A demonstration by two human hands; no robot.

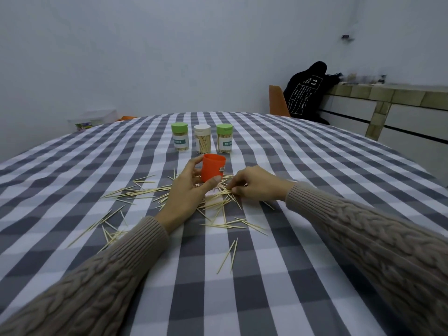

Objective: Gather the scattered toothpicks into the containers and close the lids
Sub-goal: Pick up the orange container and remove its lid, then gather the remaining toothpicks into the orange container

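Observation:
My left hand (188, 190) grips an orange container (212, 170) just above the checked tablecloth, thumb in front and fingers behind it. My right hand (254, 184) rests on the cloth beside it, its fingertips pinching toothpicks (219, 198) in the densest part of the pile. Several more loose toothpicks (116, 214) lie scattered to the left and nearer me (230, 255). Behind stand three closed containers holding toothpicks: a green-lidded one (180, 137), a white-lidded one (202, 139) and another green-lidded one (224, 138).
The table (315, 166) is covered with a grey and white checked cloth. Beyond its far right edge a person in a black hoodie (308, 90) sits on an orange chair (277, 100) at a counter (388, 93). A white box (94, 118) stands past the far left edge.

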